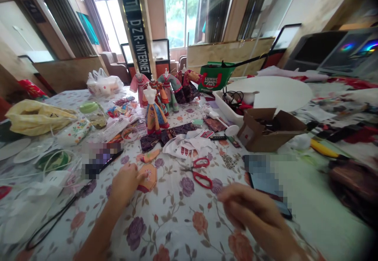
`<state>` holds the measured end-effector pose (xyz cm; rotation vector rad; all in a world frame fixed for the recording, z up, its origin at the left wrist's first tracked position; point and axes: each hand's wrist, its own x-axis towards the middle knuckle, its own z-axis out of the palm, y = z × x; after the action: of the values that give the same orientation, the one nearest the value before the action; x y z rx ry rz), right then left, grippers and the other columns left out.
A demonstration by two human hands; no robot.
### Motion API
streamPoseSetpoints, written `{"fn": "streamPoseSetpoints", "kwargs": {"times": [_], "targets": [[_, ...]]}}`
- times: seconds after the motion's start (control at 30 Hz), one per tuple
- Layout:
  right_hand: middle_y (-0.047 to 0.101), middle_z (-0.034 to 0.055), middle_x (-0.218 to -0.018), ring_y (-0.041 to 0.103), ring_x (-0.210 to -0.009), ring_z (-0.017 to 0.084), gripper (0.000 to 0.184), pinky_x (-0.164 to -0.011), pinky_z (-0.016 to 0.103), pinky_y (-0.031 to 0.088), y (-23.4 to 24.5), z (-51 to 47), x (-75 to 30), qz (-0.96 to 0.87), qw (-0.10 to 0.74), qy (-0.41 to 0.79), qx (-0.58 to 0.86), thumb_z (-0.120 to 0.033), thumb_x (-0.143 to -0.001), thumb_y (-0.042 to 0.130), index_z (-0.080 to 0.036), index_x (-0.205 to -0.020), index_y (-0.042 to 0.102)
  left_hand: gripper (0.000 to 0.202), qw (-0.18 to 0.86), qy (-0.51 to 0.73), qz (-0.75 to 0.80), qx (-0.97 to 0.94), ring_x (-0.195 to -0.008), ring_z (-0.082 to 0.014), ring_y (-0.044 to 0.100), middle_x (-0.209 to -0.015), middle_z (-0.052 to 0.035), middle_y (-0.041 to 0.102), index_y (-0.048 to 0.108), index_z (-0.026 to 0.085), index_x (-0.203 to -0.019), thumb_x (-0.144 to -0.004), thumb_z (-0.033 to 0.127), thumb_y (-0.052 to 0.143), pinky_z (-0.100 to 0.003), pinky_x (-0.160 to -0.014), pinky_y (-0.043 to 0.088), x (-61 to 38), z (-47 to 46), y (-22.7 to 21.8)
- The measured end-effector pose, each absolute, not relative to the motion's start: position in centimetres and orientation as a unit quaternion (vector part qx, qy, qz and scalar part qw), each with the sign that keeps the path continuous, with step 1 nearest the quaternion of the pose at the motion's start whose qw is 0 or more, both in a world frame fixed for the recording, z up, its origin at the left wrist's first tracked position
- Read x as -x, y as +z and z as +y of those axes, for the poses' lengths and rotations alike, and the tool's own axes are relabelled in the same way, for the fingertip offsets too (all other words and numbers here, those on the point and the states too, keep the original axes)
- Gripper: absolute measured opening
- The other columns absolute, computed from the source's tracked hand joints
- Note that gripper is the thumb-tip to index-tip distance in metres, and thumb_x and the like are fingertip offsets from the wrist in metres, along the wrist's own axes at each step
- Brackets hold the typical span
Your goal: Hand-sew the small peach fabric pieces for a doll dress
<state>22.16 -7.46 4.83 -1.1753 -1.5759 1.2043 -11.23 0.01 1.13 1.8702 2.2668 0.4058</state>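
My left hand [126, 183] is closed at the left edge of an orange fabric piece [148, 177] with a printed patch, its thumb over the edge. The fabric lies flat on the flowered tablecloth. A smaller orange scrap [150, 156] rests just above it. Red-handled scissors [202, 173] lie partly open between my hands. My right hand [251, 209] is raised over the cloth at the right, its fingers curled and smeared by motion; whether it holds anything is unclear. Behind the scissors is a crumpled white bag [186, 146]. A small dress form in a patterned skirt [154, 119] stands further back.
More dressed forms [168, 89] stand at the back. A cardboard box [267, 131] and a white bin [227, 109] are at the right, with a phone [267, 186] nearer. Another dark phone [103, 160], a jar [93, 115] and cables [59, 209] lie left.
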Motion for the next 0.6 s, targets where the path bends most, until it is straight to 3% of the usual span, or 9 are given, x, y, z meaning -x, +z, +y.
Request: {"fn": "streamPoseSetpoints", "kwargs": {"times": [0.07,0.17,0.3,0.43,0.53,0.6], "targets": [[0.056,-0.0007,-0.057,0.051,-0.046,0.012,0.023,-0.043,0.023,0.039,3.4,-5.1,-21.4,-0.675,0.356,0.449,0.464,-0.037,-0.089,0.048,-0.019,-0.089,0.064,0.021,0.12,0.134,0.75,-0.636,-0.077,-0.0227,0.058,-0.083,-0.0077,0.062,0.06,0.019,-0.071,-0.077,0.038,0.055,-0.03,-0.066,0.039,11.5,-0.5,0.5],[0.063,0.0023,-0.065,0.055,-0.053,0.015,0.024,-0.053,0.027,0.046,1.0,-2.6,-21.2,-0.763,0.307,0.288,0.49,-0.028,-0.087,0.045,-0.019,-0.096,0.065,0.02,0.227,0.213,0.682,-0.661,-0.066,-0.0189,0.055,-0.069,-0.0026,0.059,0.055,0.019,-0.061,-0.074,0.034,0.058,-0.028,-0.062,0.038,11.3,-0.5,0.2],[0.066,0.01,-0.103,0.061,-0.094,0.024,0.029,-0.081,0.036,0.049,-0.1,-0.4,-21.7,-0.804,0.277,0.136,0.509,-0.021,-0.084,0.048,-0.021,-0.11,0.063,0.02,0.463,0.327,0.573,-0.592,-0.054,-0.0139,0.052,-0.059,0.0019,0.056,0.052,0.019,-0.066,-0.072,0.033,0.064,-0.025,-0.054,0.038,9.2,-0.8,1.6],[0.063,0.0093,-0.108,0.056,-0.103,0.026,0.027,-0.089,0.039,0.046,1.0,1.2,-21.6,-0.816,0.227,0.111,0.52,-0.023,-0.08,0.06,-0.023,-0.107,0.063,0.023,0.66,0.341,0.439,-0.505,-0.065,-0.0131,0.058,-0.075,-0.0001,0.061,0.055,0.019,-0.075,-0.065,0.026,0.074,-0.023,-0.059,0.044,6.0,-1.5,3.0],[0.065,0.0081,-0.101,0.057,-0.099,0.025,0.026,-0.085,0.037,0.046,1.4,1.9,-21.4,-0.819,0.197,0.114,0.526,-0.027,-0.078,0.065,-0.022,-0.103,0.063,0.031,0.705,0.283,0.4,-0.513,-0.067,-0.0151,0.06,-0.075,-0.0017,0.062,0.062,0.02,-0.091,-0.063,0.022,0.074,-0.024,-0.059,0.046,3.9,-1.3,2.6],[0.065,0.0079,-0.099,0.057,-0.098,0.025,0.029,-0.084,0.035,0.045,1.3,2.0,-21.4,-0.82,0.186,0.111,0.529,-0.029,-0.076,0.067,-0.021,-0.103,0.062,0.034,0.667,0.254,0.412,-0.567,-0.066,-0.0149,0.059,-0.076,-0.0013,0.062,0.064,0.02,-0.098,-0.064,0.02,0.071,-0.024,-0.058,0.045,3.2,-0.8,1.8]]}}
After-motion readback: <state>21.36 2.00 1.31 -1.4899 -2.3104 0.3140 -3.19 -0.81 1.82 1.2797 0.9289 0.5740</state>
